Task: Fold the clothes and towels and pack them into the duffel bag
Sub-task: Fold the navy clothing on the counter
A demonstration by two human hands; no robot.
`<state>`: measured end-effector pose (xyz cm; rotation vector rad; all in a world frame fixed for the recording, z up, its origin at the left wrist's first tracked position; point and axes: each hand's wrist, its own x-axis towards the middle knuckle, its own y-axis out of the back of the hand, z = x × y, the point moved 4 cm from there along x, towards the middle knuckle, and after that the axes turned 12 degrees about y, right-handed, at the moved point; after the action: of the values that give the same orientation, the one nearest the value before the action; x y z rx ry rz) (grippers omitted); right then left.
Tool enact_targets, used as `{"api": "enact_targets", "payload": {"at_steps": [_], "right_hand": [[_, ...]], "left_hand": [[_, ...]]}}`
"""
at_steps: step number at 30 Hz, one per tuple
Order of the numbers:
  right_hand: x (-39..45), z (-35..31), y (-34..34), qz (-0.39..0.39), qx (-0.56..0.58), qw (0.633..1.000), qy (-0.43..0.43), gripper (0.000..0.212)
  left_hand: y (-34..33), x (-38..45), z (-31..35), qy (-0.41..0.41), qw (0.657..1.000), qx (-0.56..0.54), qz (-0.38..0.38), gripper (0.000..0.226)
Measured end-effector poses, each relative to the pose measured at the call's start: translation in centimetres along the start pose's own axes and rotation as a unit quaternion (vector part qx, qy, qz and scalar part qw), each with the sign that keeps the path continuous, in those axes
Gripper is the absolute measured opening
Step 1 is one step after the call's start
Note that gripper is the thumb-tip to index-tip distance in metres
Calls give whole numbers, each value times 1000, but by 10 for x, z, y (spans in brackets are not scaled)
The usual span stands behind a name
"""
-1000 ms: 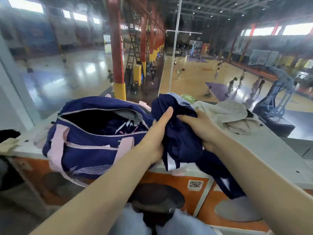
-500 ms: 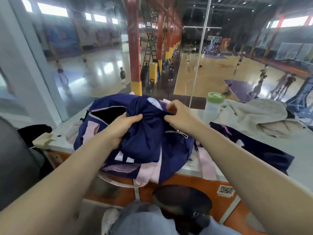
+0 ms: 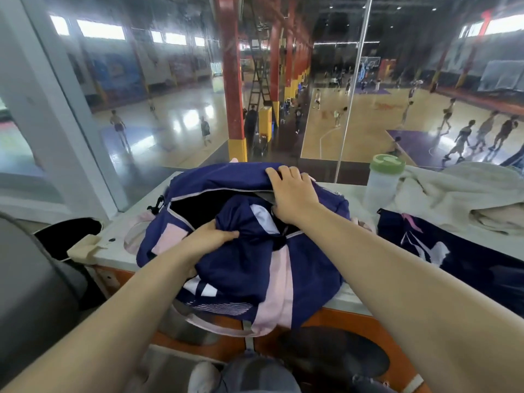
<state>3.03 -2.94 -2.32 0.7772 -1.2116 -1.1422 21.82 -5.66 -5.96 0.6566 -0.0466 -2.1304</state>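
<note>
A navy and pink duffel bag lies on the white ledge, its top zip open. A bunched navy garment with white patches hangs half in the opening and half over the bag's front. My left hand grips this garment at the opening's near edge. My right hand holds the bag's far flap, fingers curled over its edge and pulling it back. To the right, another navy garment with pink and white marks lies flat, and a beige towel is heaped behind it.
A clear bottle with a green lid stands just right of the bag. A cream cloth and a black item sit at the ledge's left end. A glass wall rises behind the ledge. A grey chair back is at my left.
The navy garment moved from in front of the bag down into its opening. My right hand let go of it and took the bag's far flap. My view shifted left.
</note>
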Motion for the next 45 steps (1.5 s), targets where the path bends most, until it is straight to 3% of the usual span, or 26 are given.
{"api": "enact_targets", "payload": {"at_steps": [4, 9, 13, 16, 19, 25, 28, 30, 34, 36, 37, 40, 41, 42, 44, 45], "right_hand": [[7, -6, -10, -20, -140, 990, 4, 83], [14, -5, -9, -41, -183, 982, -1, 65], [17, -6, -2, -59, -129, 990, -9, 37], [21, 3, 20, -34, -80, 996, 5, 31], [26, 19, 54, -34, 25, 999, -22, 21], [38, 20, 102, 7, 106, 994, -19, 24], [40, 16, 103, -4, 100, 995, -19, 25], [35, 20, 94, -11, 106, 994, -25, 25], [23, 26, 80, 6, 129, 991, -21, 30], [19, 26, 79, 21, 139, 990, -17, 33], [18, 27, 79, 29, 142, 989, -16, 33], [15, 27, 78, 65, 154, 986, -20, 34], [14, 27, 78, 78, 155, 985, -20, 34], [13, 26, 79, 91, 149, 984, -18, 33], [11, 25, 81, 116, 131, 984, -9, 32], [9, 25, 82, 129, 125, 984, -5, 32]], "left_hand": [[2, 10, -6, -14, 1000, 8, 0, 44], [3, 15, -9, -20, 1000, -5, -8, 46], [3, 12, -4, -51, 999, 11, 10, 40], [0, 11, 13, -92, 995, 39, 8, 63], [-9, 19, 36, -98, 994, 6, -42, 34], [-4, 51, 79, -110, 993, -6, -35, 31], [0, 76, 75, -98, 987, 128, -1, 46], [0, 92, 68, -116, 956, 256, 88, 55], [-7, 82, 61, -141, 925, 306, 176, 62], [-10, 67, 64, -138, 885, 378, 233, 65], [-12, 55, 67, -155, 845, 430, 277, 65], [-32, 15, 79, -282, 663, 583, 375, 38], [-41, 7, 79, -342, 617, 604, 371, 26], [-51, 4, 78, -391, 593, 613, 346, 19], [-63, 10, 73, -476, 585, 599, 270, 23], [-65, 20, 72, -468, 609, 601, 221, 29]]}}
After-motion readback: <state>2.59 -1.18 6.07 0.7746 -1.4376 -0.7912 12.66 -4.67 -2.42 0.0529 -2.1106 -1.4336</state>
